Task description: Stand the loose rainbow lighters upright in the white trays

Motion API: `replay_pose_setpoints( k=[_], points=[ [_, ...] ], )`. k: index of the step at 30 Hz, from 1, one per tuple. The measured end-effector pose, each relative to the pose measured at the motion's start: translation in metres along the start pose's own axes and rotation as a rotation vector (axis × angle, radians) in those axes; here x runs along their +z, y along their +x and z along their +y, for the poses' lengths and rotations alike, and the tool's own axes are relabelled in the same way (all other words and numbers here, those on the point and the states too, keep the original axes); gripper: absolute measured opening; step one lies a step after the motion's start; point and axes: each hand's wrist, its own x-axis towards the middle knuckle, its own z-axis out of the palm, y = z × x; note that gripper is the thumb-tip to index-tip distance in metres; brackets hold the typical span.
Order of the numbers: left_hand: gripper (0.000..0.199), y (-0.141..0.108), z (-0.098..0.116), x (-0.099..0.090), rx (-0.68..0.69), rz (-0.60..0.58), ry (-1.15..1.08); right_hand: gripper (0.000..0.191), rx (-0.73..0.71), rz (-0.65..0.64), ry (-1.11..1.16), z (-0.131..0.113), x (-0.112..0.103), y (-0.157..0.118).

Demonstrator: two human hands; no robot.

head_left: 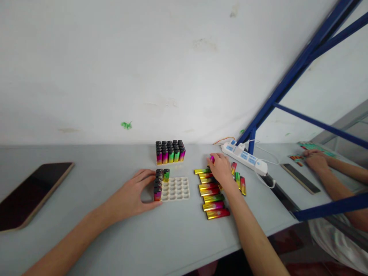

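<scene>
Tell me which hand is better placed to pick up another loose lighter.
Probably your right hand: it's among the loose lighters. Your left hand is farther off, at the left end of the white tray.

Left forearm [86,231] extends from lower left, inclined up and right; left grip [129,197] has thumb [152,206] and fingers [144,173] spread in a C. Right forearm [250,226] slants up and left; right grip [221,167] is palm-down, fingers bent.

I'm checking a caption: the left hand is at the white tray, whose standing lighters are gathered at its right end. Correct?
Wrong end: the head view shows standing lighters at the left end of the white tray, by the left hand.
</scene>
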Motion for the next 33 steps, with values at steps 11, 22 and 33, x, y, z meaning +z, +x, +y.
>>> replay_pose_setpoints(
  k=[11,22,33],
  points=[
    [0.059,-0.001,0.000,-0.002,0.020,-0.016,0.051,0.059,-0.134,-0.058,0.267,-0.005,0.008,0.015],
    [0.056,0.002,0.008,-0.003,-0.007,-0.030,0.035,0.068,0.091,-0.218,1.361,-0.024,0.012,-0.006],
    [0.061,0.005,0.011,-0.009,-0.039,-0.074,0.039,0.065,0.033,-0.651,1.492,-0.074,-0.012,-0.036]
  ],
)
